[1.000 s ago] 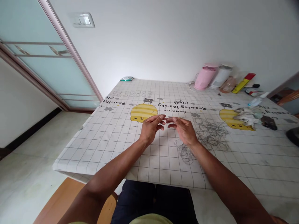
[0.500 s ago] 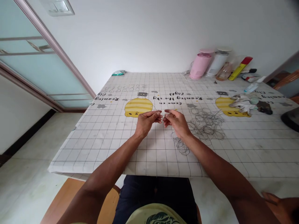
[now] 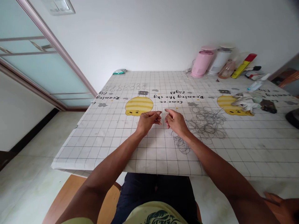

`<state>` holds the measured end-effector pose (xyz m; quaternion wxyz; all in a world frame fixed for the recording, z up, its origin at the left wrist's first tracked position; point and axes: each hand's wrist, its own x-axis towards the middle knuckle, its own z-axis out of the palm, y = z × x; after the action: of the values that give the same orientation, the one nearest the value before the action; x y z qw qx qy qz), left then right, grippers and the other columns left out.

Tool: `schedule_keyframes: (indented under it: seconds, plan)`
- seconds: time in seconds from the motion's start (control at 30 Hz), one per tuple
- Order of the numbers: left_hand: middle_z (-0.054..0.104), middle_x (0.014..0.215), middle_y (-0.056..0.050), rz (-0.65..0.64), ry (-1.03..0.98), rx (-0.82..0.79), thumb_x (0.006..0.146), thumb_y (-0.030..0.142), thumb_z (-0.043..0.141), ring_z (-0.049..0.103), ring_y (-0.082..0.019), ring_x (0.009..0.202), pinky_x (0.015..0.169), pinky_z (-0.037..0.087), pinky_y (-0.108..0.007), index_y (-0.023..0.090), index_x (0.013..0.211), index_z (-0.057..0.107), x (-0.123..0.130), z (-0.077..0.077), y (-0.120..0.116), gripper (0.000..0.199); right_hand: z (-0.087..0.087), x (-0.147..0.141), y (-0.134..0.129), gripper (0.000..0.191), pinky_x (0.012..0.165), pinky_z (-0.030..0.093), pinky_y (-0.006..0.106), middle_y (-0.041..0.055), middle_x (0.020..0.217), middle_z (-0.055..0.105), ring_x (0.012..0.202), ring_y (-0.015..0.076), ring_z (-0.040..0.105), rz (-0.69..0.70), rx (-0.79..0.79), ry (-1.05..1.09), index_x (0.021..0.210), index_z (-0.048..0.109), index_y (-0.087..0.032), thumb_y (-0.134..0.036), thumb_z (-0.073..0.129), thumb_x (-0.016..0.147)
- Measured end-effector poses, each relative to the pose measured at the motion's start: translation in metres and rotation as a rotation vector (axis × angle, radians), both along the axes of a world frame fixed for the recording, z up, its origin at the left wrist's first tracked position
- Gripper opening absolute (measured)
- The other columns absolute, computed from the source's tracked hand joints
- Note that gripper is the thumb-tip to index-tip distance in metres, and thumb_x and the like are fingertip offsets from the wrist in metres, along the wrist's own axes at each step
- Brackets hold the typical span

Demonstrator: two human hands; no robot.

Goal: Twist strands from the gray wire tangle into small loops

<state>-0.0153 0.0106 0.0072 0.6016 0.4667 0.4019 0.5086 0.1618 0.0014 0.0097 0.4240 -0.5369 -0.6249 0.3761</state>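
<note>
My left hand [image 3: 146,121] is over the middle of the table, thumb and index finger pinched together; what they hold is too fine to make out. Just to its right, my right hand [image 3: 175,121] has its index finger stretched toward the left fingertips and the other fingers curled, with a small gap between the hands. A loose tangle of thin dark wire loops [image 3: 205,121] lies beside and behind my right hand. A smaller bunch of loops [image 3: 182,144] sits below my right wrist. Farther back on the left, a row of thin rings [image 3: 127,86] lies on the cloth.
The checked tablecloth [image 3: 98,155] covers the table. At the back right stand a pink cylinder [image 3: 202,63], a white cylinder [image 3: 219,61] and a yellow-red box [image 3: 244,66]. Crumpled cloths [image 3: 245,101] and a clear bottle [image 3: 258,82] lie on the right. A green packet [image 3: 119,71] is at the back left corner.
My right hand has drawn slightly away from my left, and its index finger is more extended. The view has shifted a little.
</note>
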Motion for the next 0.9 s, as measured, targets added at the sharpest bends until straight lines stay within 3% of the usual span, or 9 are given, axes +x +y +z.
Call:
schedule_keyframes:
  seconds: [0.2,0.3,0.4,0.6,0.73,0.9]
  plan:
    - [0.073,0.079,-0.007,0.056,0.029,0.01,0.082,0.046,0.088,0.066,-0.015,0.064,0.065,0.065,-0.036,0.011,0.093,0.083,0.007,-0.003,-0.002,0.037,-0.009,0.0,0.004,0.042,0.057,0.051,0.032,0.0037,0.072,0.069,0.055,0.0179,0.06,0.005,0.158,-0.178,0.132,0.076,-0.016,-0.029,0.05,0.102]
    - [0.074,0.079,-0.008,0.054,0.009,-0.015,0.079,0.046,0.091,0.067,-0.015,0.063,0.067,0.066,-0.037,0.011,0.089,0.082,0.009,-0.003,-0.002,0.037,-0.014,0.001,0.008,0.04,0.067,0.053,0.036,0.0072,0.078,0.072,0.068,0.0225,0.065,0.019,0.278,-0.327,0.126,0.078,-0.017,-0.025,0.048,0.102]
    - [0.075,0.081,-0.008,0.092,-0.037,-0.037,0.076,0.044,0.094,0.069,-0.016,0.068,0.073,0.067,-0.039,0.011,0.088,0.082,0.013,-0.004,-0.003,0.037,-0.017,0.002,0.011,0.042,0.076,0.055,0.038,0.0113,0.087,0.076,0.077,0.0258,0.068,0.011,0.349,-0.418,0.132,0.075,-0.017,-0.027,0.046,0.103]
    - [0.075,0.081,-0.007,0.088,-0.064,-0.032,0.077,0.042,0.093,0.07,-0.016,0.072,0.077,0.068,-0.039,0.011,0.091,0.083,0.015,-0.006,-0.004,0.035,-0.02,0.0,0.01,0.051,0.088,0.057,0.044,0.0139,0.095,0.075,0.086,0.0286,0.071,-0.038,0.373,-0.337,0.149,0.065,-0.018,-0.039,0.04,0.109]
    - [0.074,0.081,-0.007,0.094,-0.03,-0.016,0.082,0.041,0.089,0.069,-0.016,0.072,0.074,0.068,-0.038,0.012,0.093,0.083,0.013,-0.006,-0.004,0.032,-0.02,-0.001,0.007,0.049,0.087,0.058,0.041,0.0105,0.1,0.076,0.086,0.0256,0.071,0.007,0.387,-0.232,0.147,0.068,-0.024,-0.044,0.044,0.109]
    - [0.073,0.084,-0.005,0.071,-0.025,0.027,0.087,0.038,0.084,0.071,-0.016,0.075,0.077,0.069,-0.039,0.013,0.103,0.083,0.015,-0.006,-0.007,0.03,-0.017,0.001,0.009,0.044,0.088,0.058,0.042,0.01,0.096,0.078,0.089,0.0263,0.074,-0.002,0.362,-0.238,0.139,0.073,-0.022,-0.038,0.047,0.107]
